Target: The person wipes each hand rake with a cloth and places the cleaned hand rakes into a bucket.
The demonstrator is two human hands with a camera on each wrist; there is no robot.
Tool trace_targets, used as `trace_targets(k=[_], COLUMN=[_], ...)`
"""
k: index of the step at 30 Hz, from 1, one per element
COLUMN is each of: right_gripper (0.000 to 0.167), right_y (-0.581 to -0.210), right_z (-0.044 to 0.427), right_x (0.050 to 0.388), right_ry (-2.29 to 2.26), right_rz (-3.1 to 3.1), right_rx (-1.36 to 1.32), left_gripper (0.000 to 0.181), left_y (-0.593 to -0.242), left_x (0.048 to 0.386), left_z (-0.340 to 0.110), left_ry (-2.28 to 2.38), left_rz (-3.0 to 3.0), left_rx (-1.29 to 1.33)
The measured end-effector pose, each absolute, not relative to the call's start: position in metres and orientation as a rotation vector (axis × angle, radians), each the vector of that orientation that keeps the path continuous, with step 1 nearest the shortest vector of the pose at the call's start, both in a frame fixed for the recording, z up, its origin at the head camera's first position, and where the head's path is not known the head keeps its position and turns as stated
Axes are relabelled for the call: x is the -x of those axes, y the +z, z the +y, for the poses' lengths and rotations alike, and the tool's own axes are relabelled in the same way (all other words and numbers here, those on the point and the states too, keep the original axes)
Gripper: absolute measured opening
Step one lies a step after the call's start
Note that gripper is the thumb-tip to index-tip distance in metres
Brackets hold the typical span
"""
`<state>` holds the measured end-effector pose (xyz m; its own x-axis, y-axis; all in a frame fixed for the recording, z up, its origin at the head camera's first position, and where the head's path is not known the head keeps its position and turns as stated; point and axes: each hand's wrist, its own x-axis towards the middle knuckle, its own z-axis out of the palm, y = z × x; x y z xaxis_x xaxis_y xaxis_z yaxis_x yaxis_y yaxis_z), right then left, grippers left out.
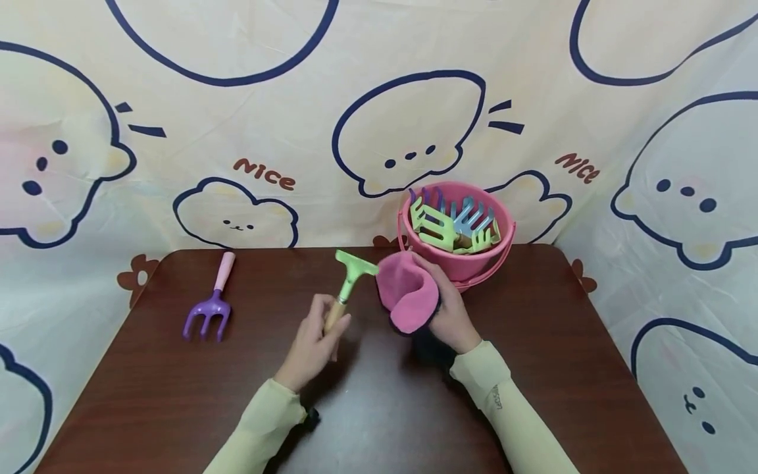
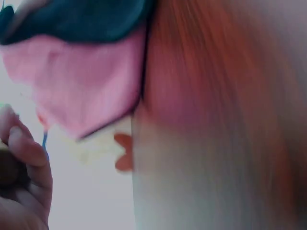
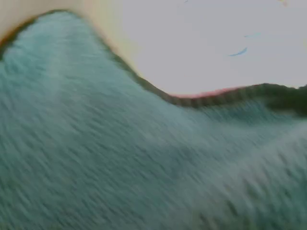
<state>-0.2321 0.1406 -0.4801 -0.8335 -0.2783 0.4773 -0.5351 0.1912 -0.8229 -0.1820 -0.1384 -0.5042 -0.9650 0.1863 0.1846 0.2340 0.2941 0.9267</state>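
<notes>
My left hand (image 1: 309,345) grips the wooden handle of a small green T-headed garden tool (image 1: 354,266), its head pointing up and away. In my right hand (image 1: 454,320) is a pink cloth (image 1: 408,283) with dark edging, held bunched and folded just right of the tool head. The cloth's teal, fuzzy reverse fills most of the right wrist view (image 3: 120,153), hiding the right fingers there. At the lower left of the left wrist view, the left fingers (image 2: 29,151) curl round the handle; that view is blurred.
A pink bucket (image 1: 468,264) stands at the back right, holding several green, blue and purple toy garden tools. A purple hand fork (image 1: 212,308) with a pink handle lies on the brown table (image 1: 367,421) at the left. A printed curtain (image 1: 379,39) hangs behind.
</notes>
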Motion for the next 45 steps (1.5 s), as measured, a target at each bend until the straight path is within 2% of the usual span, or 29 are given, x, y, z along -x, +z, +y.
trace_targets(k=[3,10,14,19,26,33,34,37,38,42,45], right_gripper=[0.089,0.051,0.041,0.038,0.033,0.037,0.036,0.018,0.018,0.052,0.058], right_y=[-0.476,-0.472,-0.472,-0.473,-0.476,-0.477,-0.477,-0.478,-0.479,-0.480,-0.475], right_z=[0.133,0.121,0.120,0.121,0.125,0.133,0.134,0.136,0.136,0.133,0.134], right_x=[0.225,0.213,0.212,0.213,0.217,0.218,0.219,0.221,0.221,0.220,0.217], right_ry=[1.793,1.706,1.675,1.549,0.983,0.793,0.782,0.763,0.778,0.930,1.122], right_rz=[-2.204,-2.166,-2.178,-2.186,-2.117,-2.069,-2.058,-2.000,-1.983,-1.877,-1.821], right_rx=[-0.789,-0.709,-0.597,-0.576,-0.656,-0.768,-0.784,-0.806,-0.801,-0.670,-0.532], left_gripper=[0.025,0.029,0.029,0.033,0.029,0.024,0.023,0.020,0.019,0.017,0.016], left_y=[-0.504,-0.502,-0.503,-0.506,-0.504,-0.499,-0.498,-0.494,-0.493,-0.487,-0.489], left_x=[0.169,0.152,0.153,0.155,0.154,0.152,0.152,0.149,0.149,0.146,0.147], left_z=[-0.124,-0.100,-0.096,-0.095,-0.094,-0.093,-0.093,-0.093,-0.093,-0.092,-0.091], left_ry=[-1.632,-1.361,-1.302,-1.222,-1.179,-1.275,-1.298,-1.373,-1.400,-1.510,-1.553], left_rz=[-2.488,-2.455,-2.491,-2.543,-2.598,-2.615,-2.617,-2.632,-2.640,-2.661,-2.668], left_rx=[0.559,0.688,0.651,0.619,0.569,0.572,0.572,0.575,0.574,0.568,0.545])
